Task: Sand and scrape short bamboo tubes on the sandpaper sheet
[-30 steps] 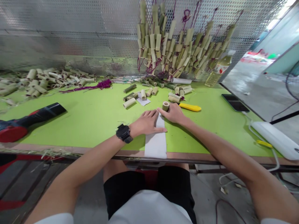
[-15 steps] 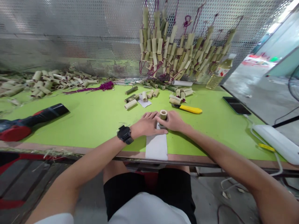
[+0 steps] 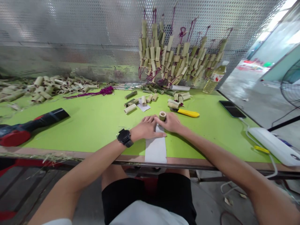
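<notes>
An upright bamboo tube (image 3: pixel 162 116) stands on the far end of a white paper strip (image 3: pixel 156 150) on the green tabletop (image 3: pixel 98 125). My right hand (image 3: pixel 172 122) is wrapped round the tube from the right, thumb across its near side. My left hand (image 3: pixel 147 127), with a black watch on the wrist, lies flat over the paper with its fingers spread, just left of the tube. The underside of the tube is hidden behind my hands.
Short bamboo pieces (image 3: pixel 130 108) and a yellow cutter (image 3: pixel 188 112) lie beyond my hands. A power tool (image 3: pixel 32 125) is at left, a phone (image 3: pixel 232 109) and white power strip (image 3: pixel 274 146) at right. Bamboo strings (image 3: pixel 152 53) hang behind, beside a bottle (image 3: pixel 215 77).
The view has shifted slightly. Both hands keep nearly the same pose, and the tube remains upright in my right hand.
</notes>
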Demonstrator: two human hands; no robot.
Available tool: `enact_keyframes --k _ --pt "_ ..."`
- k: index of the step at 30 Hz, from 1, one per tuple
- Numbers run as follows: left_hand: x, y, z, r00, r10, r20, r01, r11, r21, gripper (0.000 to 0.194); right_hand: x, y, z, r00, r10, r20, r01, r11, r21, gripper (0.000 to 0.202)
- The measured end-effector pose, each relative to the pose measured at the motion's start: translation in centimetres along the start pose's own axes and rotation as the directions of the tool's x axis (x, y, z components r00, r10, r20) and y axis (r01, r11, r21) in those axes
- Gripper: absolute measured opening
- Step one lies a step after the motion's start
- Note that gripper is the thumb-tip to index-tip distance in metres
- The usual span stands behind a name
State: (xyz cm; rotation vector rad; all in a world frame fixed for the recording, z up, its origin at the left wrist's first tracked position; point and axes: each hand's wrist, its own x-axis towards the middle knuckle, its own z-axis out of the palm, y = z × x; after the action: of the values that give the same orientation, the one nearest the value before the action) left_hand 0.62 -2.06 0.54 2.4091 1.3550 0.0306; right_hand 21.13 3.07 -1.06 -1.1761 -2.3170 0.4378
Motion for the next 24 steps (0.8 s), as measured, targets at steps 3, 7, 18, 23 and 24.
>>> enact_keyframes --k 3,7,18,23,24 --pt "-0.1 0.1 -0.2 1.000 0.013 0.009 -0.013 1.000 -0.008 0.119 0.0 0.3 -0.3 0.996 -0.024 0.090 0.021 0.999 0.030 0.051" --pt "-0.1 0.1 -0.2 0.999 -0.033 0.010 0.033 0.999 -0.001 0.126 0.0 0.4 -0.2 0.995 0.078 -0.069 -0.083 0.995 -0.064 0.051" --pt "-0.3 0.1 -0.5 1.000 -0.005 0.025 0.005 1.000 -0.005 0.127 -0.1 0.6 -0.1 0.998 0.052 -0.044 -0.050 0.998 0.049 0.048" --pt "-0.3 -0.2 -0.7 0.997 0.018 0.080 -0.021 0.999 0.036 0.133 -0.5 0.6 -0.8 0.992 -0.026 0.125 0.013 0.994 0.104 0.040" --pt "-0.3 -0.2 -0.8 0.997 -0.001 0.082 -0.002 0.999 0.041 0.137 -0.3 0.6 -0.8 0.997 0.014 0.081 -0.019 0.998 0.065 0.043"
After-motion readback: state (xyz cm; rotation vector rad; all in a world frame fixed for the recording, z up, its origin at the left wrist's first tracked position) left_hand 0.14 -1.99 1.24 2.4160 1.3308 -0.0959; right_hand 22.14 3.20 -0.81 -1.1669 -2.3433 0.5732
